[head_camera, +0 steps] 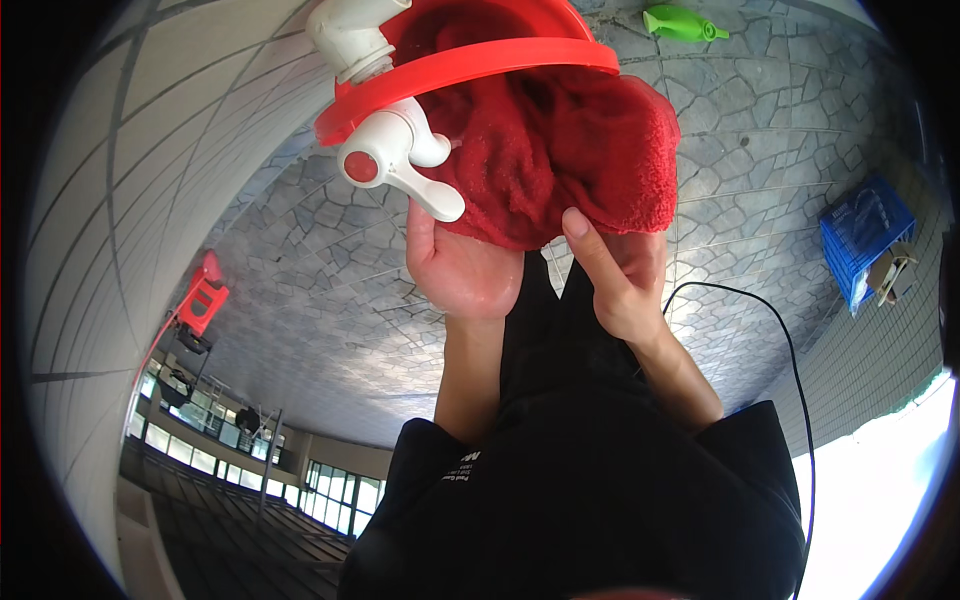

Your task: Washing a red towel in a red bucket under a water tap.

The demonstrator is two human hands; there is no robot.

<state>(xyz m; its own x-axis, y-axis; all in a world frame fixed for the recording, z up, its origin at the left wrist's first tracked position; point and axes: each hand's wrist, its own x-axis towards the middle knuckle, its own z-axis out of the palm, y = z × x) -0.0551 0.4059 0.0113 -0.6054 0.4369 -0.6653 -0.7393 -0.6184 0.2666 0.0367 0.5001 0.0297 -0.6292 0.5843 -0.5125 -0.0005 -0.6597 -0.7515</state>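
Note:
A crumpled red terry towel lies across both my hands and looks wet. My left hand is palm up under its near edge, the fingers hidden by the cloth. My right hand holds the right part, thumb on the near side and fingers out of sight. Beyond the towel is a red plastic bucket, and a flat red band of it passes in front of the cloth. Beside my left hand, a white plastic tap with a lever handle and a red cap overlaps the towel.
A white pipe elbow stands near the tiled wall at left. On the stone-patterned floor lie a green plastic bottle-like object and a blue crate. A black cable runs along my right side. A red plastic stool is far left.

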